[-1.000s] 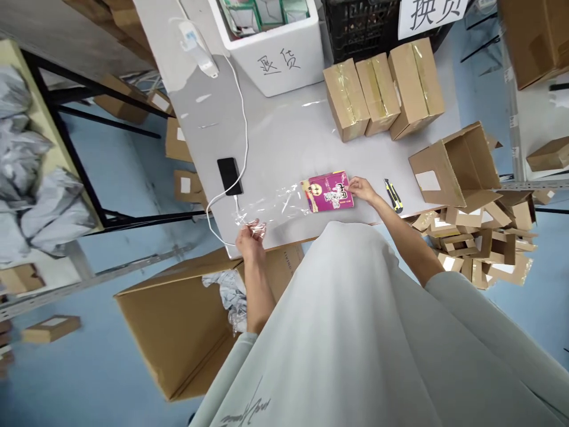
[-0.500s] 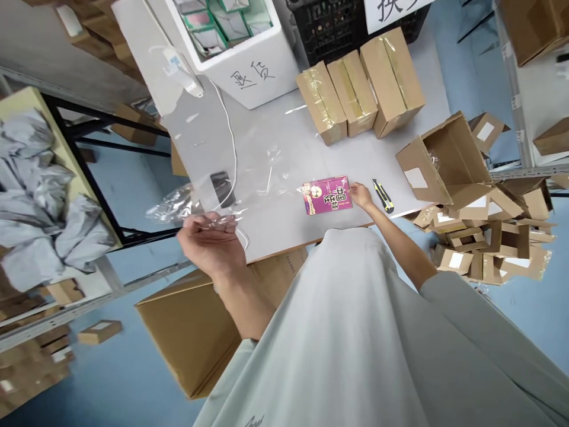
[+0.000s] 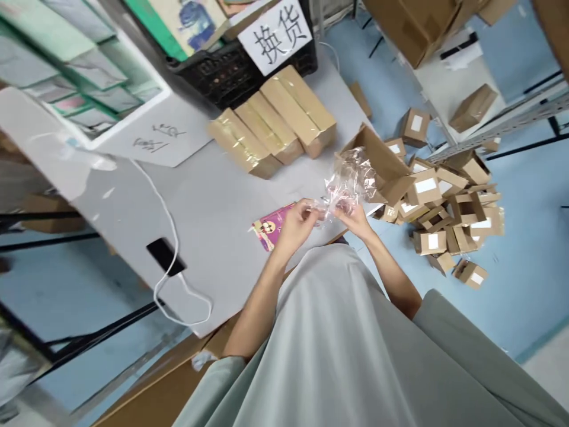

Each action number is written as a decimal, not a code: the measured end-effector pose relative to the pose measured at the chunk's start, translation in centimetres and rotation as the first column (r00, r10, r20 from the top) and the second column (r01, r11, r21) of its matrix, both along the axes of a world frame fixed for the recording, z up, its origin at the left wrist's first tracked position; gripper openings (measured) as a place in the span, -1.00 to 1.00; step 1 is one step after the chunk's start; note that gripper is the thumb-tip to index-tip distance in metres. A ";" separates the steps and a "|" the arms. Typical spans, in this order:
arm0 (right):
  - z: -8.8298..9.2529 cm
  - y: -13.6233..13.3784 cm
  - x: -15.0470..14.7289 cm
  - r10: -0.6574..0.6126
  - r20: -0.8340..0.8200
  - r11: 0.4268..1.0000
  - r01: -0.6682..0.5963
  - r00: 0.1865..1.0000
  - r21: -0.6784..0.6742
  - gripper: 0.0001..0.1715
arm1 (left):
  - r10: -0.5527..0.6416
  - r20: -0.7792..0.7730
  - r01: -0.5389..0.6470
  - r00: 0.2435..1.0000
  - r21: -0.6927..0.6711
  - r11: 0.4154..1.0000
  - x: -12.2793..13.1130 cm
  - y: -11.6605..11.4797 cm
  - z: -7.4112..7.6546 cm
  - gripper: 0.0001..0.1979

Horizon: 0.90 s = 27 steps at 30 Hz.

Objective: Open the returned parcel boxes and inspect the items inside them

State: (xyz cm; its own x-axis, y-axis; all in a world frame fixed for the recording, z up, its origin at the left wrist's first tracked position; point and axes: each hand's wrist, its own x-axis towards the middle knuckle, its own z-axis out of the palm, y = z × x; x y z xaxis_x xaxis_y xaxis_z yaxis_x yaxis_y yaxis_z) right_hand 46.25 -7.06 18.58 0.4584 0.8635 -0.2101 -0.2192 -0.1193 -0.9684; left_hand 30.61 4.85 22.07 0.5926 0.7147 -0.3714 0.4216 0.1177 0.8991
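Crumpled clear plastic wrap [image 3: 355,175] stretches between my two hands above the front edge of the table. My left hand [image 3: 297,225] is closed, pinching one end of the wrap. On the other end, my right hand [image 3: 353,218] is closed, with its fingers partly behind the shiny film. A flat purple packet with a cartoon figure [image 3: 267,230] lies on the table, partly covered by my left hand. Just beyond my right hand stands an open cardboard box [image 3: 386,163], half hidden by the wrap.
Several taped cartons [image 3: 267,133] stand in a row on the table [image 3: 217,219]. Behind them are a white foam box [image 3: 151,133] and a black crate [image 3: 213,74]. A phone [image 3: 165,257] and white cable lie left. Opened boxes [image 3: 444,201] heap on the floor at right.
My left hand has come right, from over the phone to beside my right hand, bringing the plastic wrap. My right hand has left the purple packet and taken hold of the wrap. The view has shifted.
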 end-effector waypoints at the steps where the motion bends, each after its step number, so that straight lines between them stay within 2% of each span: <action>1: -0.1 -1.0 0.9 -0.052 0.053 0.998 0.054 0.997 -0.023 -0.30 | -0.054 0.012 0.054 0.998 0.047 0.997 1.4 -0.5 -0.3 -0.59; 3: -0.5 -2.9 2.7 -0.136 0.135 0.985 0.149 0.981 -0.088 -0.38 | -0.156 0.041 0.146 0.987 0.188 0.971 4.2 -1.1 -0.2 -0.34; 5: -0.9 -4.6 4.8 -0.170 0.157 0.969 0.194 0.973 -0.155 -0.42 | -0.314 0.063 0.274 0.947 0.347 0.897 6.8 -1.1 0.4 -0.23; 8: -1.2 -6.2 8.1 -0.161 0.108 0.965 0.179 0.981 -0.189 -0.45 | -0.594 0.057 0.498 0.802 0.485 0.719 10.8 -0.4 1.2 -0.47; 10: -1.1 -6.8 10.1 -0.160 0.124 0.963 0.182 0.979 -0.200 -0.44 | -0.677 0.032 0.574 0.735 0.503 0.646 13.4 0.1 1.2 -0.62; 12: -0.7 -7.3 11.7 -0.185 0.249 0.946 0.242 0.951 -0.218 -0.39 | -0.663 -0.004 0.571 0.749 0.512 0.642 15.8 0.6 0.6 -0.67; 15: 0.0 -7.6 12.8 -0.242 0.520 0.912 0.375 0.819 -0.165 -0.24 | -0.575 -0.064 0.517 0.816 0.525 0.676 18.9 1.5 -1.2 -0.64; 16: 0.1 -7.5 12.9 -0.239 0.576 0.917 0.378 0.782 -0.132 -0.21 | -0.565 -0.088 0.523 0.820 0.517 0.678 19.7 1.7 -1.9 -0.62; 18: -0.4 -6.6 12.8 -0.174 0.622 0.949 0.298 0.763 -0.099 -0.25 | -0.587 -0.144 0.573 0.797 0.491 0.656 20.9 2.2 -3.4 -0.57; 20: -1.7 -4.8 12.9 -0.066 0.620 0.974 0.185 0.782 -0.130 -0.34 | -0.610 -0.179 0.607 0.772 0.493 0.623 21.0 2.6 -4.6 -0.50; 22: -3.6 -2.5 13.2 0.052 0.598 0.966 0.112 0.800 -0.234 -0.41 | -0.583 -0.169 0.570 0.795 0.538 0.621 19.8 2.9 -5.3 -0.44; 23: -4.7 -1.3 13.5 0.120 0.571 0.946 0.082 0.812 -0.315 -0.43 | -0.548 -0.148 0.525 0.823 0.563 0.638 18.6 3.2 -5.6 -0.44; 25: -6.5 0.5 14.3 0.255 0.486 0.870 0.021 0.836 -0.493 -0.46 | -0.435 -0.092 0.400 0.896 0.591 0.700 15.2 4.2 -6.2 -0.47; 27: -7.5 1.3 14.8 0.336 0.437 0.797 -0.004 0.835 -0.605 -0.47 | -0.256 -0.055 0.241 0.965 0.572 0.784 10.6 6.0 -7.4 -0.53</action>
State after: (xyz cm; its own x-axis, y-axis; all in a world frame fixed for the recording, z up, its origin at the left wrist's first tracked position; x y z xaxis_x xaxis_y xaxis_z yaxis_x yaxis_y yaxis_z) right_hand 61.09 -5.73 11.09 0.4948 0.7361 -0.4618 0.3510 -0.6555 -0.6687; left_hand 41.17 10.81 14.70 0.7825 0.6185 0.0719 0.3423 -0.5237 0.7801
